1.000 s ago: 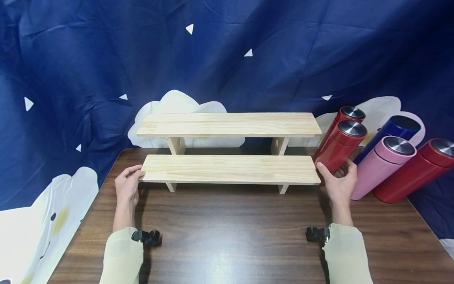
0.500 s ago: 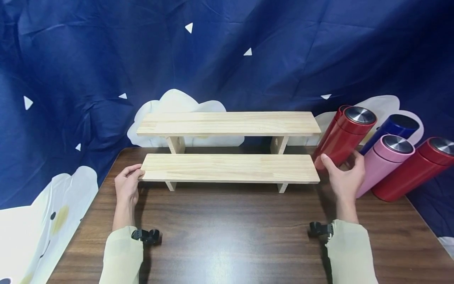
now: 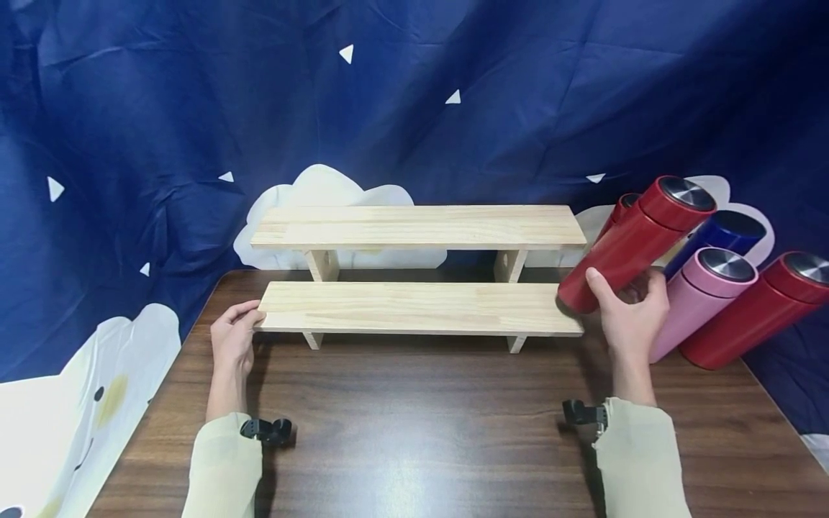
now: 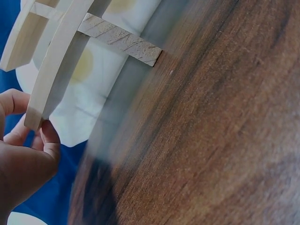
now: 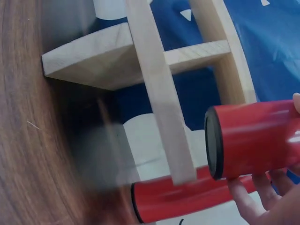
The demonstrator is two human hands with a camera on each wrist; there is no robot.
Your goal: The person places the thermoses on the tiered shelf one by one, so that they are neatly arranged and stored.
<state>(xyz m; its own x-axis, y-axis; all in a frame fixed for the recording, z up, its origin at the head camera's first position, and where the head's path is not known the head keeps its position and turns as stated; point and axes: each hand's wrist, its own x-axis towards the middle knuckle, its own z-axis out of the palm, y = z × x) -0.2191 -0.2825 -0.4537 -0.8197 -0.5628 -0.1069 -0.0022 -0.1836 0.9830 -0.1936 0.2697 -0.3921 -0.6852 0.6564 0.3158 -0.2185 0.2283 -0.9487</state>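
A two-tier wooden shelf stands at the back of the table, its lower board [image 3: 414, 308] in front of the raised upper board [image 3: 414, 226]. My left hand [image 3: 233, 339] pinches the left end of the lower board; in the left wrist view, fingers [image 4: 50, 136] lie on both sides of that end. My right hand [image 3: 631, 316] grips a red thermos flask [image 3: 624, 244] with a steel-topped lid. This flask leans to the right, its black base [image 5: 214, 143] raised over the right end of the lower board.
Behind the held flask stands another red flask [image 5: 161, 199], mostly hidden in the head view. To the right are a blue flask [image 3: 728, 229], a pink flask [image 3: 706, 298] and a larger red flask [image 3: 758, 313]. A blue curtain [image 3: 414, 93] hangs behind the brown table [image 3: 414, 424].
My right hand has lifted the red flask, and its top has tilted further right while its base swung left over the lower board. My left hand has stayed at the board's end.
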